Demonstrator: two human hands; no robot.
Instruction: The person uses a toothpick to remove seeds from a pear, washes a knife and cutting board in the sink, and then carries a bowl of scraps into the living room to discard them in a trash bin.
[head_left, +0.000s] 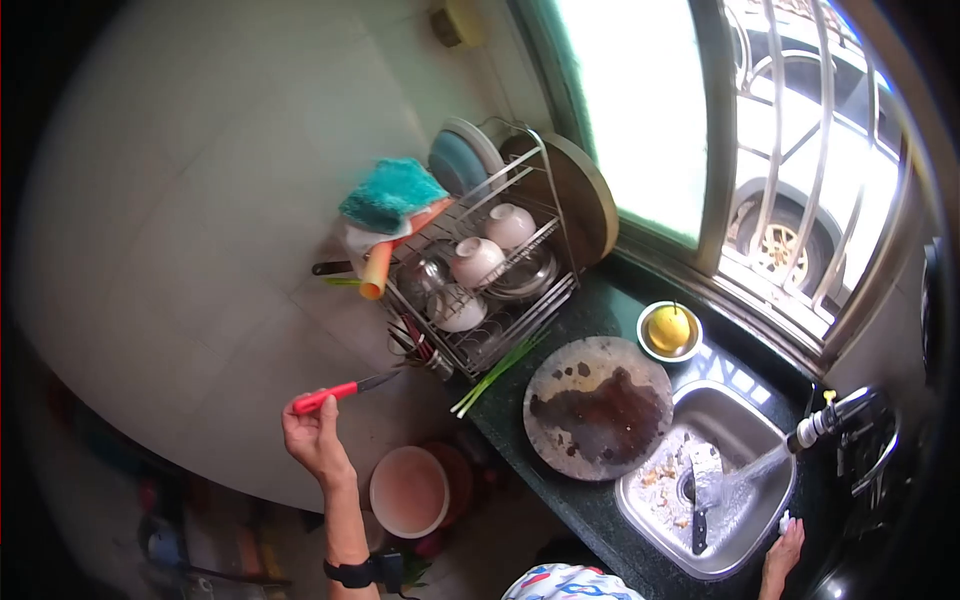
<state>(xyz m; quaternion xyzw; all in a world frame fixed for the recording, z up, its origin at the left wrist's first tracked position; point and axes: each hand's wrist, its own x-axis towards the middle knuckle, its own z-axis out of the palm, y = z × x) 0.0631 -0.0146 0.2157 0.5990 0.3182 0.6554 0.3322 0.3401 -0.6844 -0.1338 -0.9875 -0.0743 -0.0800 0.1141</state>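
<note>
My left hand (318, 440) is closed around the red handle of a small knife (326, 398), its dark blade pointing right toward the dish rack. At the lower right, my right hand (786, 552) is by the sink's edge, its fingers on a small white thing (785, 521) that I cannot make out. In the metal sink (643, 497) lies a cleaver (707, 475) with a black handle, among food scraps. Water runs from the faucet (811, 430) into the sink. A round cutting board (598, 408), wet and stained dark, lies left of the sink.
A yellow pear (669, 327) sits in a bowl (643, 338) behind the board. Green onions (497, 375) lie across the counter beside the dish rack (548, 228), which holds bowls and plates. A teal cloth (392, 195) hangs there. A pink bucket (410, 492) stands below, left of the counter.
</note>
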